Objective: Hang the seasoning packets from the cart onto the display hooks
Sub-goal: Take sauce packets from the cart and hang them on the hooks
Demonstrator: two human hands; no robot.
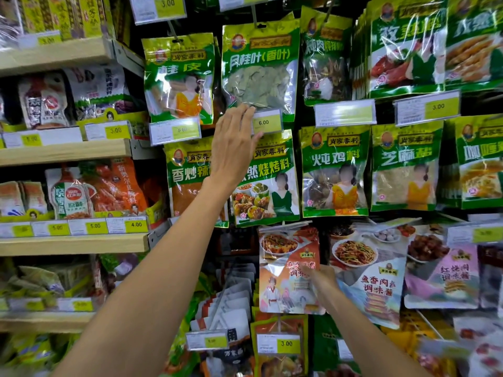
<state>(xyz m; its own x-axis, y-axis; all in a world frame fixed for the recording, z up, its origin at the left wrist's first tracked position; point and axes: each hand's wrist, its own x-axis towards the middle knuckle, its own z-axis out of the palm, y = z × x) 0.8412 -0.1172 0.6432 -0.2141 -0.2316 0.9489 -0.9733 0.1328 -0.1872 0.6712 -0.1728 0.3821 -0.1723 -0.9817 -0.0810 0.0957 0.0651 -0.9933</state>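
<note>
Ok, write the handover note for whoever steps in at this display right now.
Left hand: raised, open and flat against the bay leaf packet by the 6.00 price tag.
Right hand: fingers on the orange sauce packet hanging low on the display; grip unclear.
Done: hooks across the display look stocked.
Left: cart is out of view, so remaining packets can't be judged. Check it, then settle the orange packet.

Display wall packed: green packets (260, 69) hang edge to edge, price tags (266, 122) jut forward between the rows. Open gap: dark strip (234, 240) below the middle row, left of the orange packet (290, 270). Wooden shelves (68, 152) crowd the wall's left edge.
</note>
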